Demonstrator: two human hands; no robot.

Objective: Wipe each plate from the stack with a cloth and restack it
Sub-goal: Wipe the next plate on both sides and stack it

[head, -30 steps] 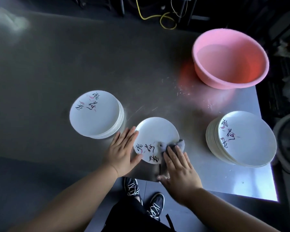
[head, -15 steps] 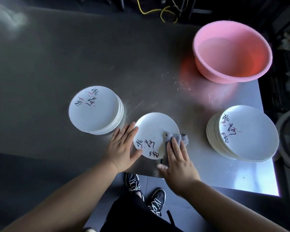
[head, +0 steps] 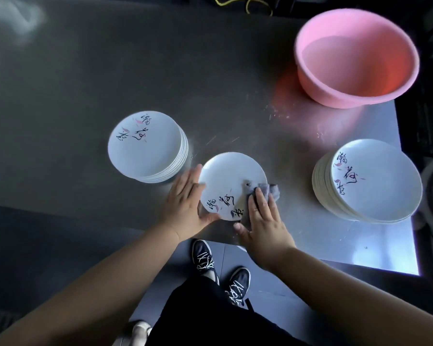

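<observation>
Pressing a grey cloth [head: 263, 191] flat under straight fingers, the right hand [head: 265, 223] works the near-right edge of a single plate [head: 231, 182] lying on the bench [head: 298, 221]. Its grip is open and flat, curled round nothing, the cloth merely pinned beneath the fingertips. Just to its left, the left hand [head: 185, 208] also lies open, palm and thumb braced against the plate's near-left rim to stop it sliding.

To do this step well, the person would likely keep that brace firm while sweeping the cloth away from the grip, across the plate's bare far half and round the rim, since only the near edge by the painted writing is under the cloth now. Light, even pressure should keep the plate from skating on the smooth metal.

Beyond the left hand stands one stack [head: 148, 146]; well off to the right of the right hand stands a second stack [head: 370, 181], leaning slightly. Farthest away sits a pink basin [head: 355, 56].
</observation>
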